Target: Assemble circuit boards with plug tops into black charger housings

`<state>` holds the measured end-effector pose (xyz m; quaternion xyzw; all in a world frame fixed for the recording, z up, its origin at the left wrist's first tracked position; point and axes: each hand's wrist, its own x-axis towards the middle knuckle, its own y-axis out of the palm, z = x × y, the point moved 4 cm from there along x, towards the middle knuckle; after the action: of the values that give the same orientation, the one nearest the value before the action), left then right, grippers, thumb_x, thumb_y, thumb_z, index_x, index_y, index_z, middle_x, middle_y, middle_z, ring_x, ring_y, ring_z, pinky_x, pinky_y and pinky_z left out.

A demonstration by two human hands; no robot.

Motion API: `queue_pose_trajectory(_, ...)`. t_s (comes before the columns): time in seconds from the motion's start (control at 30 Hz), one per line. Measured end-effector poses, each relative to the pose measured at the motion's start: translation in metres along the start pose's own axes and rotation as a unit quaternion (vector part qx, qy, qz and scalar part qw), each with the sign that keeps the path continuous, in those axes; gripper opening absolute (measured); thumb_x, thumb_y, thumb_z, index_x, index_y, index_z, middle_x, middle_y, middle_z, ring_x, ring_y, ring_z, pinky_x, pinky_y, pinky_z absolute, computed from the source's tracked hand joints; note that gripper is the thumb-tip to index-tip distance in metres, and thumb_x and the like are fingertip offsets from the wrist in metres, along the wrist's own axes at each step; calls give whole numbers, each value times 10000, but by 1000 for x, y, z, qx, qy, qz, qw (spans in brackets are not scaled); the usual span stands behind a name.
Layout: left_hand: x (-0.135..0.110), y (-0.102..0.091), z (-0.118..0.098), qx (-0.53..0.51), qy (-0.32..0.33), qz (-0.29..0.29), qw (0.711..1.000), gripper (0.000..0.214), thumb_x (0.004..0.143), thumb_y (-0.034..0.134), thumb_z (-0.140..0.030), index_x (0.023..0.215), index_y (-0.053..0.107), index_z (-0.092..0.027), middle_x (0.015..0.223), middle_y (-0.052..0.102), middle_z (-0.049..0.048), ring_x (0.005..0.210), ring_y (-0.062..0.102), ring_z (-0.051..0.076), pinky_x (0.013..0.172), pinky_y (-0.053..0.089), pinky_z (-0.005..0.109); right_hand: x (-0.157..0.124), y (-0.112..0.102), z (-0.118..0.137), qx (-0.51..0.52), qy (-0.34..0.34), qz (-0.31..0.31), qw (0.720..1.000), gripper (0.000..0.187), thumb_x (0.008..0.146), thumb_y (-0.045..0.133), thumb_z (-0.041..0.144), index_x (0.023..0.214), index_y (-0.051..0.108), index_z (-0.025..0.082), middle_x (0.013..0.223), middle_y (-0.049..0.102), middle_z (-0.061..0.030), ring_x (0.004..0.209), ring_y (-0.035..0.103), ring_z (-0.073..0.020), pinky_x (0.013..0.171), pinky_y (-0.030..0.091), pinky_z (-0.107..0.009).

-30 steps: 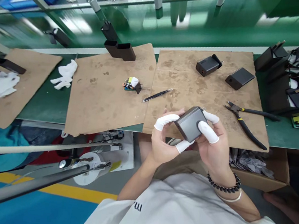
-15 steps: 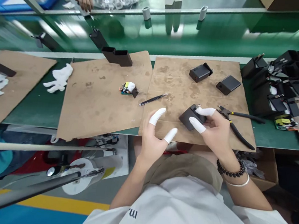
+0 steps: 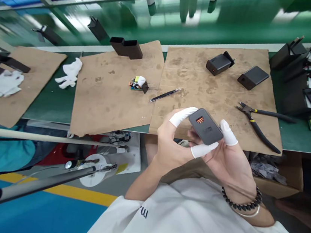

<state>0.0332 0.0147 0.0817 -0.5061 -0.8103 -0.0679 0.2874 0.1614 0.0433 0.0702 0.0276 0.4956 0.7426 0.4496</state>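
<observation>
A dark grey power adapter (image 3: 205,126) is raised above the cardboard's front edge, an end face with an orange-lined port turned up toward me. My left hand (image 3: 173,143) pinches it between a finger and the thumb, both in white finger cots. My right hand (image 3: 231,160) is closed round its right side, thumb by the corner and other fingers partly hidden behind. Right of my hands lie diagonal cutters (image 3: 253,119), jaws apart. Tweezers (image 3: 165,95) lie to the left, near a small circuit board (image 3: 139,83) with a plug part. Two more adapters, one (image 3: 220,63) with its plug end lifted and one plain (image 3: 253,77), rest behind.
Cardboard sheets (image 3: 112,100) cover the green bench. Empty black housings (image 3: 126,48) stand at the back left, near a white glove (image 3: 70,72). Open adapters (image 3: 300,89) crowd the right end. Behind runs a green conveyor belt (image 3: 166,31). A carton (image 3: 290,171) sits below, at right.
The adapter has been lifted off the cardboard and turned end-up. My left hand, open before, has closed on it. The camera view has shifted a little.
</observation>
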Motion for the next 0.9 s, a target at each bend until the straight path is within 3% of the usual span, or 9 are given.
queue_pose_trajectory(0.27, 4, -4, -8, -99, -122, -2, 987, 557, 616, 979, -266, 1110, 727, -222, 1051, 784, -1, 961, 744, 189, 895, 593, 305, -18, 5, -1, -62, -10, -5, 998, 419, 923, 708, 628, 1076, 807, 250, 1081, 853, -67, 1007, 828, -290, 921, 694, -446)
queue_pose_trajectory(0.47, 4, -3, -6, -140, -137, 7, 981, 541, 609, 986, -285, 1079, 728, -216, 1024, 774, 0, 934, 733, 185, 885, 583, 303, -19, 6, -2, -68, -32, -4, 997, 401, 916, 719, 630, 1062, 774, 261, 1019, 851, -65, 954, 827, -306, 855, 699, -485)
queue_pose_trajectory(0.6, 2, -2, 0, -171, -173, 5, 970, 551, 635, 985, -385, 1089, 720, -222, 1048, 766, 22, 972, 731, 203, 917, 590, 323, -21, 5, 0, -81, -57, -11, 995, 400, 886, 753, 634, 1029, 730, 262, 955, 834, -59, 841, 817, -296, 761, 698, -483)
queue_pose_trajectory(0.73, 0, 0, 11, -230, -166, 23, 959, 683, 685, 940, -513, 1253, 678, -240, 1234, 738, 72, 1101, 732, 247, 957, 598, 345, -16, 0, 8, -112, -116, -32, 986, 415, 836, 822, 609, 1071, 632, 324, 766, 740, 37, 595, 726, -225, 578, 645, -393)
queue_pose_trajectory(0.9, -7, 5, 27, -297, -174, 80, 935, 733, 675, 917, -552, 1292, 658, -252, 1298, 723, 97, 1142, 734, 301, 965, 596, 391, -3, -4, 15, -165, -125, -37, 978, 364, 839, 833, 551, 1002, 654, 279, 622, 547, 79, 401, 421, -87, 332, 323, -210)
